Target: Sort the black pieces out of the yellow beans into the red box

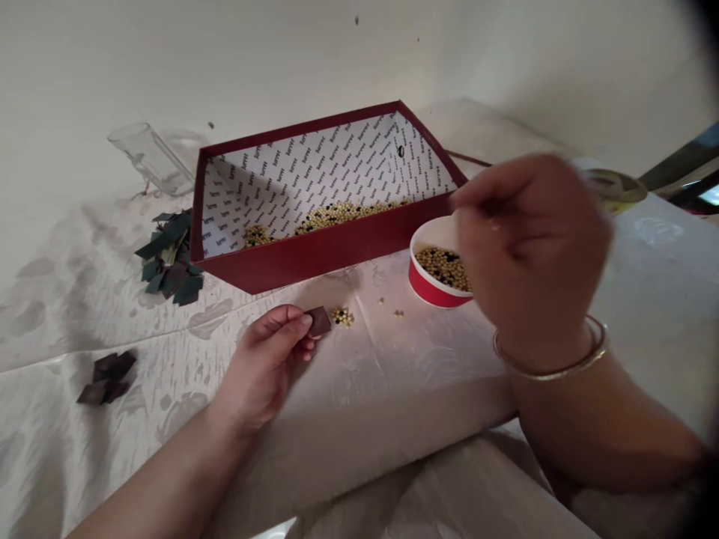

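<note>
Between thumb and fingers, my left hand [275, 348] pinches a small flat dark brown square piece [320, 322]. Just right of that piece lies a little pile of gold and black beads [342, 317] on the cloth. My right hand [533, 239], with a bangle [553, 370] at the wrist, is raised over the right side of a red and white paper cup [441, 296]. Its fingertips are pressed together, and anything between them is too small or blurred to make out. More gold and black beads [441, 267] fill the lower part of the cup.
Behind the hands stands a dark red box [314, 262] with loose beads [348, 215] inside. Dark green pieces [171, 258] are heaped at its left, with brown pieces [108, 376] nearer me. A clear glass [151, 159] is at back left. Stray beads [398, 314] dot the cloth.
</note>
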Demonstrator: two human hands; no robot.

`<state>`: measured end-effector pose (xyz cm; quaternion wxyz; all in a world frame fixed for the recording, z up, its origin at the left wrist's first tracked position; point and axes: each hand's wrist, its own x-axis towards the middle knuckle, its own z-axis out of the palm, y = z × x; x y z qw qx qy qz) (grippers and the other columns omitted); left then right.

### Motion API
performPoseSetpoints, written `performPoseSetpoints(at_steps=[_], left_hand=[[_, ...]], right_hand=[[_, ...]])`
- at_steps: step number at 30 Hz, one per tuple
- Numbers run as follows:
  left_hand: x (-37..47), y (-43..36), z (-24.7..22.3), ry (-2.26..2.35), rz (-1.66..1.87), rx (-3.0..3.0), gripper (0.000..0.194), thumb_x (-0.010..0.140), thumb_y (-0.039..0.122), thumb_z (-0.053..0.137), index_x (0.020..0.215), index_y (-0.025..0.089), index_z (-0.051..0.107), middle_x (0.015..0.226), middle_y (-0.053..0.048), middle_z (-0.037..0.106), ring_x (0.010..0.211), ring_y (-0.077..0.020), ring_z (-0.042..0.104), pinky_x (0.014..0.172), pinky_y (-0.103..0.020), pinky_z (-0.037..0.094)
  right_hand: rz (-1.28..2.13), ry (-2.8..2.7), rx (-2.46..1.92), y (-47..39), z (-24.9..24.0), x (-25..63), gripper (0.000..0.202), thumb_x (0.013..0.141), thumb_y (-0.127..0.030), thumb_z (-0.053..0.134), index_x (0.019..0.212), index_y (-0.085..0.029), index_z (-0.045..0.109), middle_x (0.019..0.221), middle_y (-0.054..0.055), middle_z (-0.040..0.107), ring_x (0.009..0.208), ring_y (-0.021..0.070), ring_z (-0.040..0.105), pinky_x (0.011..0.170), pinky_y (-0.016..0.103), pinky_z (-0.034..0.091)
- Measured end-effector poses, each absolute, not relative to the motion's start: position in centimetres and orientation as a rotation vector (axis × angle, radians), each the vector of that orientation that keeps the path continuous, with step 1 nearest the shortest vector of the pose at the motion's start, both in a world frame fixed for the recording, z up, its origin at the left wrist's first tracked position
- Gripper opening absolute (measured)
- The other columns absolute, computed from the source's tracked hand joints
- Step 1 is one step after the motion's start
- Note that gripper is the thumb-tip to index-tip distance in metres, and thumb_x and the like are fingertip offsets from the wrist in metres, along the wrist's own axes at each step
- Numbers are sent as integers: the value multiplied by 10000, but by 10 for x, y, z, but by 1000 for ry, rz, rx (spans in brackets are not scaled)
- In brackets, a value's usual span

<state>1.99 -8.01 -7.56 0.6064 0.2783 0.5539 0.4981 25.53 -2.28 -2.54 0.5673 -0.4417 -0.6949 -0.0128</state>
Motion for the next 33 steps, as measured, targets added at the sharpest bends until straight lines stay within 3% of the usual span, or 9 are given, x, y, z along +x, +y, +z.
performPoseSetpoints(at_steps=[5,10,15,20,23,26,29,33], left_hand=[[19,-80,-75,1256,1137,643,157,712,240,758,687,171,619,622,3,615,557,-93,507,553,-197,414],[19,-81,-77,1275,1134,654,146,726,236,747,705,173,616,621,8,614,559,-93,509,556,-195,412],[20,-81,-77,1293,1135,672,146,715,237,739,707,176,607,595,9,613,540,-99,506,536,-200,399],[21,-80,-76,1289,1129,716,143,722,242,725,689,170,605,598,6,618,540,-93,502,540,-201,395],[21,-81,-76,1271,1129,710,148,722,240,720,678,172,595,599,8,612,540,-92,494,540,-203,390],[22,-82,-76,1237,1133,712,154,730,245,711,663,172,593,598,8,605,548,-93,493,541,-207,388],[22,-82,-75,1218,1127,739,148,733,243,708,653,165,611,600,8,601,563,-92,497,557,-211,396],[22,-82,-74,1250,1111,770,152,733,254,711,655,162,618,612,3,612,564,-93,493,558,-221,392]], right_hand=[[352,-2541,-1001,-37,-38,232,83,906,-189,563,823,-182,569,854,16,621,774,157,575,680,290,436],[57,-2802,-1371,-34,-51,222,117,869,-82,503,946,-142,569,907,106,654,811,247,627,697,347,434],[-194,-2919,-1427,-32,-53,220,232,827,-1,449,974,-106,596,889,147,670,804,259,643,677,341,437],[-152,-2937,-1404,-27,-56,219,245,787,47,479,902,-110,628,842,143,685,756,253,649,605,331,401],[-44,-2851,-1357,-26,-58,214,137,869,-56,508,895,-149,604,835,90,672,741,212,635,616,315,413],[162,-2648,-1091,-31,-60,205,97,955,-186,497,896,-183,575,908,32,633,852,156,598,723,271,434],[276,-2503,-797,-40,-62,197,141,968,-198,494,859,-179,581,889,19,592,855,155,546,753,285,410],[189,-2521,-791,-45,-65,192,161,945,-174,522,797,-180,585,818,21,562,792,181,500,700,321,369]])
